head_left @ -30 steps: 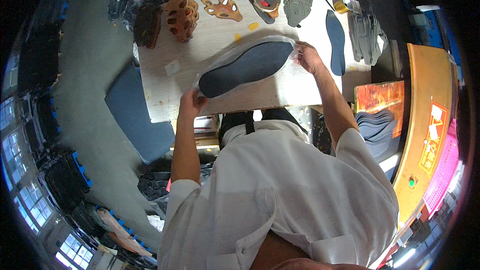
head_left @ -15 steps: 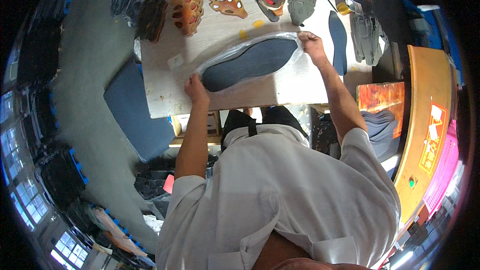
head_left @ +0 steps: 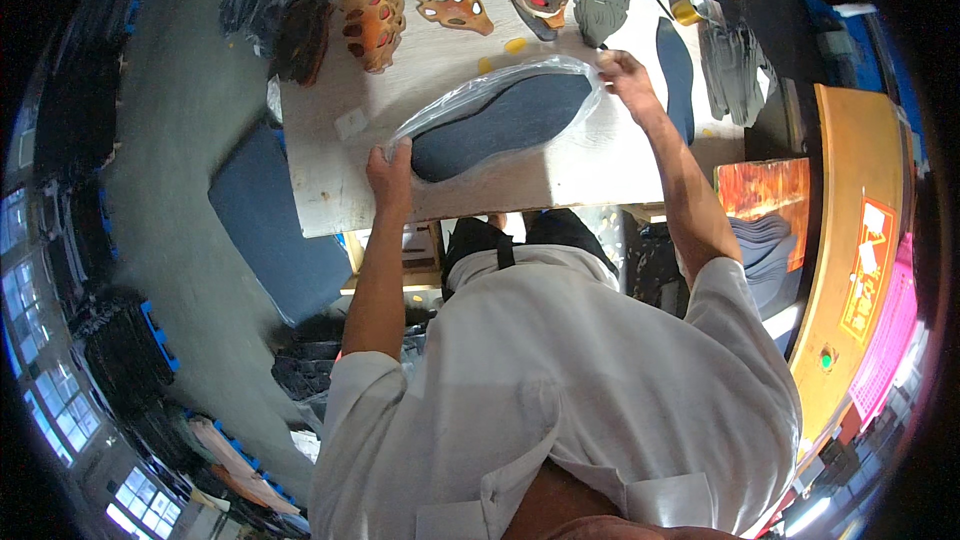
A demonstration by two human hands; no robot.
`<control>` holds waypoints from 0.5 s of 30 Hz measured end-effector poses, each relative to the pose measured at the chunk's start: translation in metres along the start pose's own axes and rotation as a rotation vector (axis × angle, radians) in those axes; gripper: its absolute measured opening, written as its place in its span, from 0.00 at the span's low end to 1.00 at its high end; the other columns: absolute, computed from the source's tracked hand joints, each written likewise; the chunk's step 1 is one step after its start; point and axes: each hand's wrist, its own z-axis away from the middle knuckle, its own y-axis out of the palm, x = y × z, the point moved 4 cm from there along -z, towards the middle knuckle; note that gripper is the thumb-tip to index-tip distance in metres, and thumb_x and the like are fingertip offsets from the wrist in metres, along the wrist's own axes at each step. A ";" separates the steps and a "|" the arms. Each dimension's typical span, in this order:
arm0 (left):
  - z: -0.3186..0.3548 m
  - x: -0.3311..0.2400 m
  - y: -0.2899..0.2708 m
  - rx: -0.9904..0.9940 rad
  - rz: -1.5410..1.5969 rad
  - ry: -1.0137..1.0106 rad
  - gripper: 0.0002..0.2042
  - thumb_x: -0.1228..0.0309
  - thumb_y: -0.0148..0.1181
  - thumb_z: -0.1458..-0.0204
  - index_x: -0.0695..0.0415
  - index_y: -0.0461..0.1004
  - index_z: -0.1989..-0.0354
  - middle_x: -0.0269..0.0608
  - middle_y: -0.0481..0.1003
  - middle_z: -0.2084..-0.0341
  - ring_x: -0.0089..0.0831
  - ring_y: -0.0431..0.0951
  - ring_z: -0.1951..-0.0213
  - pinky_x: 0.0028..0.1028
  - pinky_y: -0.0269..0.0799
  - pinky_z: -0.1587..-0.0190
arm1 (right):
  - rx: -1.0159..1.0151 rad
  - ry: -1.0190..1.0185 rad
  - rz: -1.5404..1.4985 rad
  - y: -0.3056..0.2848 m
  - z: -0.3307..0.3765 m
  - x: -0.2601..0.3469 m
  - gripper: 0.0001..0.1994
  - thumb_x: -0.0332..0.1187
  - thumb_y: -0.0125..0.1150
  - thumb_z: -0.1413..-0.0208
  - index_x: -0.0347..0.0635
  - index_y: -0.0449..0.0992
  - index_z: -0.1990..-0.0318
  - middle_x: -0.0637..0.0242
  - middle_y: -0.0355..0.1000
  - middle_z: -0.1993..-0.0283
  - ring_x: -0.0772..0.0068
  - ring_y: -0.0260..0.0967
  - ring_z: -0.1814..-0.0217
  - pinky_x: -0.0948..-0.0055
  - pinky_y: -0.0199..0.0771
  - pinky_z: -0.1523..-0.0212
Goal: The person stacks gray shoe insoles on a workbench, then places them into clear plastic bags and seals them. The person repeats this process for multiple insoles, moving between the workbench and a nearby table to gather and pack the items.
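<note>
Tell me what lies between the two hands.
Head view: between the left hand and the right hand lie a dark sole-shaped piece and clear plastic film.

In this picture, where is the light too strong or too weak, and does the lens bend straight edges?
Head view, centre: the white tabletop nearly washes out toward its right, and glints mark the clear plastic film bordering the dark shoe sole; head view, left: dark stacks lose detail in shade; head view, right rim: the yellow-brown board looks bowed.
</note>
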 end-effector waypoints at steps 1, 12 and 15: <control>-0.002 -0.005 -0.002 0.034 -0.023 0.012 0.22 0.58 0.60 0.42 0.71 0.76 0.56 0.54 0.80 0.62 0.39 0.78 0.61 0.39 0.71 0.55 | 0.011 -0.001 0.110 0.004 -0.001 0.005 0.24 0.45 0.62 0.34 0.34 0.75 0.41 0.58 0.79 0.51 0.68 0.75 0.51 0.70 0.75 0.50; 0.058 -0.009 -0.010 -0.142 -0.050 0.061 0.16 0.66 0.63 0.44 0.65 0.77 0.52 0.47 0.79 0.64 0.35 0.78 0.63 0.34 0.73 0.55 | -0.182 -0.361 0.083 -0.001 0.042 -0.032 0.08 0.32 0.62 0.35 0.35 0.78 0.56 0.67 0.76 0.66 0.78 0.69 0.66 0.74 0.73 0.59; 0.069 -0.006 -0.018 -0.056 -0.149 -0.033 0.14 0.66 0.63 0.44 0.65 0.76 0.58 0.44 0.77 0.70 0.32 0.76 0.67 0.34 0.72 0.58 | -0.128 -0.281 -0.016 -0.009 0.059 -0.033 0.07 0.30 0.64 0.36 0.37 0.80 0.55 0.78 0.72 0.68 0.87 0.62 0.68 0.82 0.68 0.63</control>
